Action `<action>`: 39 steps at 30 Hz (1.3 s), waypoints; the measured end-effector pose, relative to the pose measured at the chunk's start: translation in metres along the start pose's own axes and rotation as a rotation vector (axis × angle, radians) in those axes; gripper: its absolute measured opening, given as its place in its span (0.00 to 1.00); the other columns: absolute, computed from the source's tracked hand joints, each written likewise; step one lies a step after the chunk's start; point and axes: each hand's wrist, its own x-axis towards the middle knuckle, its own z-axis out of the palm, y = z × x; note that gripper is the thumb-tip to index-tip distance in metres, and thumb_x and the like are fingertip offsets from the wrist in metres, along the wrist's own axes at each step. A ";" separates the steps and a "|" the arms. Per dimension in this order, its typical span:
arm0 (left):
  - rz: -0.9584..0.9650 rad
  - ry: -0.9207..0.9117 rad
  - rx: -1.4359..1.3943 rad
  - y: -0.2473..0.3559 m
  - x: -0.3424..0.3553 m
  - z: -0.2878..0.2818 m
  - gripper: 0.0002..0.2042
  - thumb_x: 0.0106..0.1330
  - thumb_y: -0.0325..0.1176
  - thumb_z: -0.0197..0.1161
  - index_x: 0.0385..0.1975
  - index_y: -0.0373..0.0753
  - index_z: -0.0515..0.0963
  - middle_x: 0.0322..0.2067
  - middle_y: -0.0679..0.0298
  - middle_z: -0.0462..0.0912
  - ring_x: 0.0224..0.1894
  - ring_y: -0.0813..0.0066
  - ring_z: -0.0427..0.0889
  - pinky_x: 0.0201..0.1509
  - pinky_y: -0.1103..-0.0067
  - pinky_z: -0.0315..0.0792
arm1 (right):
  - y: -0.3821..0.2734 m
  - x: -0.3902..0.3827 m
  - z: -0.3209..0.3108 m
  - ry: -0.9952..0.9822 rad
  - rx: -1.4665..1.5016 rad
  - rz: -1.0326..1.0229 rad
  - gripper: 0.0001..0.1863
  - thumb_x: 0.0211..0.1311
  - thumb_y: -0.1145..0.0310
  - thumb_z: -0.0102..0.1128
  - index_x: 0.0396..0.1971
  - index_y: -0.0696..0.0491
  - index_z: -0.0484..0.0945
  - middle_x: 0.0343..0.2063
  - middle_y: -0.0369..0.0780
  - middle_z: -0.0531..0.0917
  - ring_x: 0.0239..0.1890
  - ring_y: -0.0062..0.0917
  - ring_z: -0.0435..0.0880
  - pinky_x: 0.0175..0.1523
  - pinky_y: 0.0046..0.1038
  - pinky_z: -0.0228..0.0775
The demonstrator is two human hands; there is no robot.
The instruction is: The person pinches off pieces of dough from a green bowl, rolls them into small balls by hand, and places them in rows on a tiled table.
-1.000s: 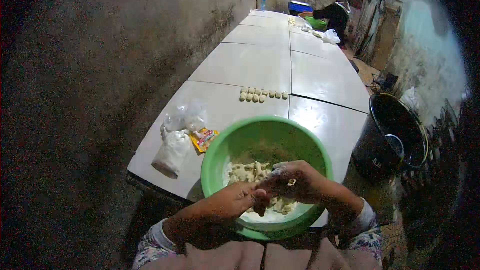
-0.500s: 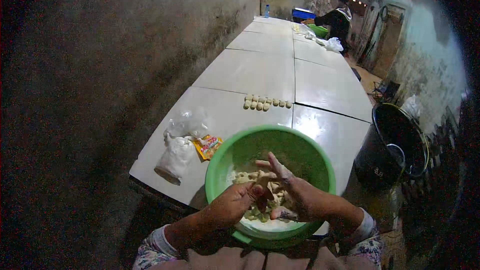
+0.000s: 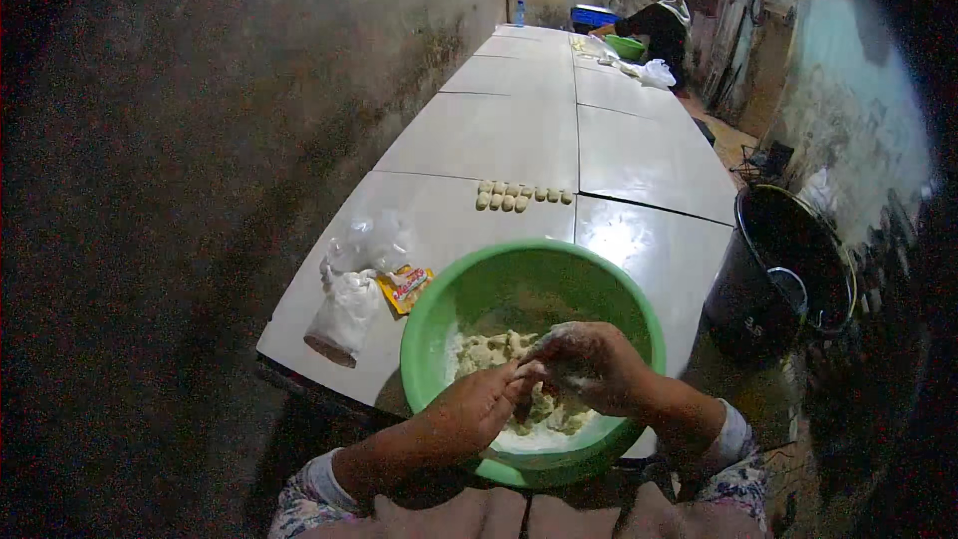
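A green plastic basin (image 3: 417, 337) at the table's near end holds pale, crumbly dough pieces (image 3: 489, 351) and loose white flour (image 3: 534, 442). Above it, my left hand (image 3: 479, 404) is closed, its fingers drawn together toward the middle. My right hand (image 3: 599, 364), floury on fingers and thumb, curves over to meet the left fingertips. Whatever lies between the fingers is hidden. Beyond the basin, small dough lumps (image 3: 509, 196) are lined up in two rows on the white tabletop (image 3: 499, 135).
Left of the basin sit a clear plastic bag of white powder (image 3: 344, 314) and a yellow-orange sachet (image 3: 405, 288). A large black bucket (image 3: 743, 309) stands by the table's right edge. Far off, a person in dark clothes (image 3: 659, 30) bends over another green basin (image 3: 626, 47).
My right hand's spread fingers have curled down to the left hand's fingertips. The whole view has shifted slightly, while the distant person bends lower.
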 end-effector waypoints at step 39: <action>-0.246 0.331 0.604 -0.019 -0.009 -0.069 0.19 0.55 0.27 0.54 0.50 0.39 0.70 0.45 0.51 0.75 0.53 0.52 0.71 0.59 0.65 0.63 | 0.001 0.086 -0.126 0.544 -0.048 -0.089 0.12 0.54 0.70 0.62 0.31 0.63 0.75 0.26 0.45 0.82 0.27 0.25 0.81 0.32 0.22 0.73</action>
